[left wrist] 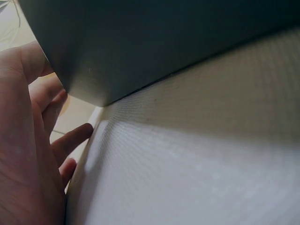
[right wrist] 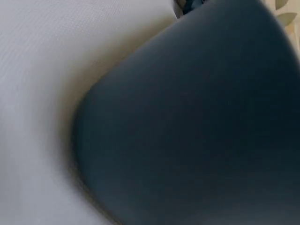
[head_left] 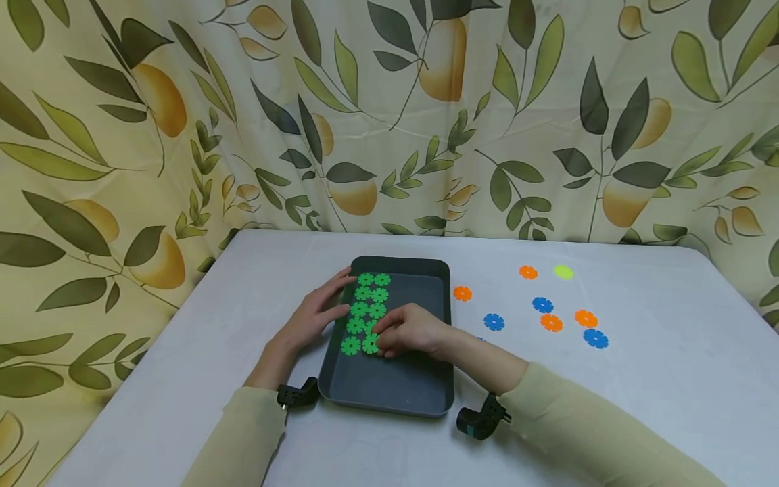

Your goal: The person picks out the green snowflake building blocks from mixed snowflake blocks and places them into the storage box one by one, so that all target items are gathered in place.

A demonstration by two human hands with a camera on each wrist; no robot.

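Note:
A dark grey tray [head_left: 408,385] lies on the table. On its left side, flat green notched discs [head_left: 359,309] form two columns. My right hand [head_left: 414,330] is over the tray with fingers bent, pinching a green notched disc [head_left: 370,343] at the near end of the right column. Against the tray's left edge rests my left hand [head_left: 313,314], its fingers extended and thumb at the rim. The left wrist view shows that hand [left wrist: 28,136] beside the tray's outer wall [left wrist: 140,42]. In the right wrist view the tray wall [right wrist: 187,122] fills most of the picture; the hand is hidden.
Right of the tray, loose notched discs lie scattered on the white table [head_left: 669,379]: orange ones [head_left: 551,322], blue ones [head_left: 494,322] and a yellow-green one [head_left: 563,272]. Another blue piece is partly hidden by the right arm. A leaf-patterned curtain [head_left: 389,135] hangs behind the table.

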